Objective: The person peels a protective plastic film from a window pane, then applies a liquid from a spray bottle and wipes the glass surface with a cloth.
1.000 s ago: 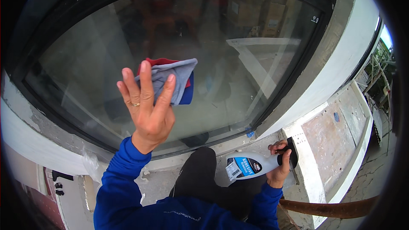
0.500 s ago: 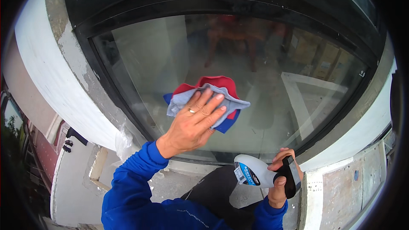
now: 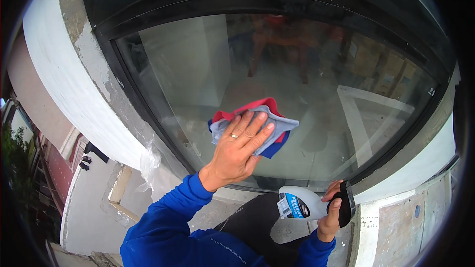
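Note:
My left hand (image 3: 233, 155) holds a folded cloth (image 3: 280, 133) against the window pane (image 3: 297, 99), its fingers laid over the fabric and the thumb hidden. Grey is the cloth's upper face, with red and blue layers showing at its edges. Lower right, my right hand (image 3: 330, 216) grips a spray bottle (image 3: 316, 202) around its neck and black spray head. The bottle is pale grey with a blue and black label, and lies tilted sideways, apart from the glass.
A black frame (image 3: 148, 22) surrounds the pane, set in a white wall (image 3: 59, 59) with a rough plaster edge. Clear plastic film (image 3: 150, 163) hangs by the lower left corner. Through the glass show a wooden chair (image 3: 279, 44), cardboard boxes (image 3: 391, 69) and a white triangular frame (image 3: 356, 118).
The whole view has shifted a little. My left hand and the cloth sit slightly lower on the pane. My right hand still grips the spray bottle.

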Demonstrator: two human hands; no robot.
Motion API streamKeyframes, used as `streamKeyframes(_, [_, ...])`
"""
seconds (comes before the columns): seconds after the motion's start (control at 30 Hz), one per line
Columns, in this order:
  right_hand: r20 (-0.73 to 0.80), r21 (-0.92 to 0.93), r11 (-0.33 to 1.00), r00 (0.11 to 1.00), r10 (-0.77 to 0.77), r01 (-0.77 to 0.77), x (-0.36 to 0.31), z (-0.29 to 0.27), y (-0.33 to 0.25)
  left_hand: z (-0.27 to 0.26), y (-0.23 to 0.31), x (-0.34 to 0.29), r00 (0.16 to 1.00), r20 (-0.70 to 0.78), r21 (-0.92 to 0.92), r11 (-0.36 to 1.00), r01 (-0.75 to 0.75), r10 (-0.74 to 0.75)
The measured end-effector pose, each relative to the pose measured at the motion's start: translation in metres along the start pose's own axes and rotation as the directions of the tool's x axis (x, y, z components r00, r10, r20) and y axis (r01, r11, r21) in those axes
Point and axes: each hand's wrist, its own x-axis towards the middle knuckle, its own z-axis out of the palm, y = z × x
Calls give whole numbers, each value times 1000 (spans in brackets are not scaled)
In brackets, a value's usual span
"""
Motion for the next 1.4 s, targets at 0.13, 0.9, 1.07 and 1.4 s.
streamKeyframes(0.13, [-89,115,992,995,-35,45,2,-2,-2,23,12,-10,990,135,-296,952,79,-41])
streamKeyframes(0.9, [-258,419,762,739,622,-494,-94,-58,54,146,129,-125,213,843,-427,375,823,494])
streamKeyframes(1.07, [11,543,637,763,646,-547,-104,-41,62,145,116,-136,120,861,-226,161,961,495])
streamKeyframes(1.4, [-452,590,655,479,753,-472,-133,-13,99,179,73,-140,32,843,-203,263,943,537])
